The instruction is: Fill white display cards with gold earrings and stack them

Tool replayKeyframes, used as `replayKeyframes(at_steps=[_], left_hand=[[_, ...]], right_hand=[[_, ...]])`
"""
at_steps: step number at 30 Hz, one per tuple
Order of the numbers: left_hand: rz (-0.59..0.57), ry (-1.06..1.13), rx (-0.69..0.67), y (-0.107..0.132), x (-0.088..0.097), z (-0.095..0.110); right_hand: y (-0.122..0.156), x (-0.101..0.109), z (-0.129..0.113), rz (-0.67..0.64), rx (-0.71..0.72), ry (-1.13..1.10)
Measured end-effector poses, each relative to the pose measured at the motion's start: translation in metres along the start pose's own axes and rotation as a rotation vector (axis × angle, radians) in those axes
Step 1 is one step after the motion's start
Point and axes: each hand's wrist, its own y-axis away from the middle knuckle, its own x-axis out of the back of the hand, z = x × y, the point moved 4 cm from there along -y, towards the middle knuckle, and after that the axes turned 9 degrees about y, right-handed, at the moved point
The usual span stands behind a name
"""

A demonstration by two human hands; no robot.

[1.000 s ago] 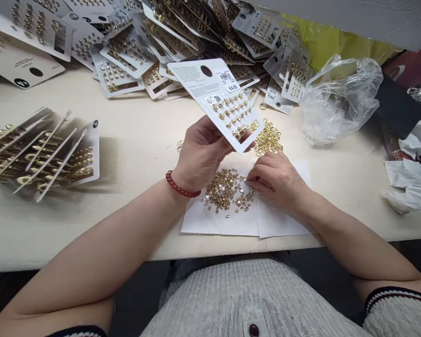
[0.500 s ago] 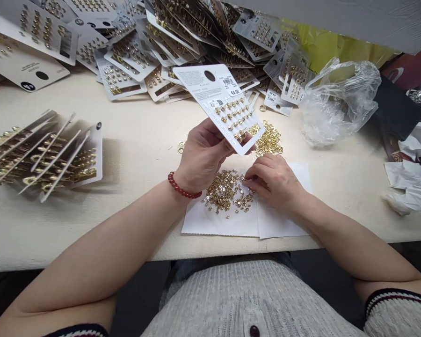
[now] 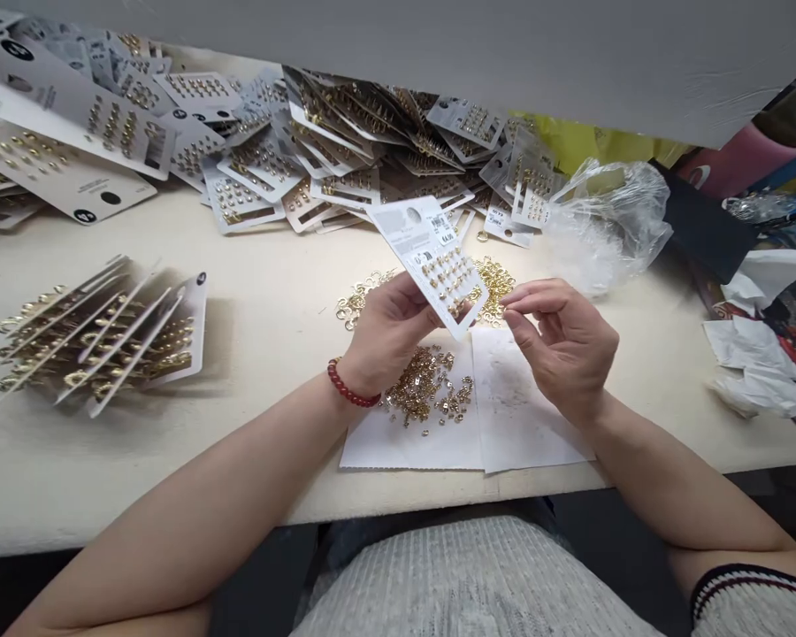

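Observation:
My left hand [image 3: 388, 332] grips a white earring card [image 3: 431, 257] by its lower edge, tilted, its printed back with rows of small gold earring backs facing me. To the right of the card is my right hand [image 3: 563, 341], thumb and forefinger pinched together; whatever lies between the fingertips is too small to make out. Below the card, a heap of tiny gold earring backs [image 3: 421, 385] lies on white paper [image 3: 404, 451]. Just behind my hands are a pile of gold rings [image 3: 494, 283] and a smaller group of gold hoops [image 3: 358, 296].
Several filled earring cards [image 3: 106, 332] stand in a leaning stack at the left. Many more cards [image 3: 345, 133] are heaped along the back. At the right are a crumpled clear plastic bag [image 3: 600, 230] and crumpled tissues [image 3: 760, 363]. A grey panel [image 3: 570, 53] overhangs the back.
My right hand has lifted off the earring backs and moved up and right, beside the card. My left hand still holds the card. The whole view has tilted slightly upward.

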Motion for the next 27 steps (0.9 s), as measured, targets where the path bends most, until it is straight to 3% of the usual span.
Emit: replayKeyframes(at_steps=[3, 7, 27], left_hand=[[-0.047, 0.002, 0.044, 0.003, -0.004, -0.005], [-0.105, -0.054, 0.062, 0.007, -0.009, -0.006], [-0.099, -0.045, 0.087, 0.009, -0.019, -0.003]], right_hand=[[0.001, -0.001, 0.0, 0.038, -0.079, -0.122], [0.006, -0.004, 0.004, 0.061, -0.159, -0.101], [0.005, -0.006, -0.001, 0.052, -0.146, -0.192]])
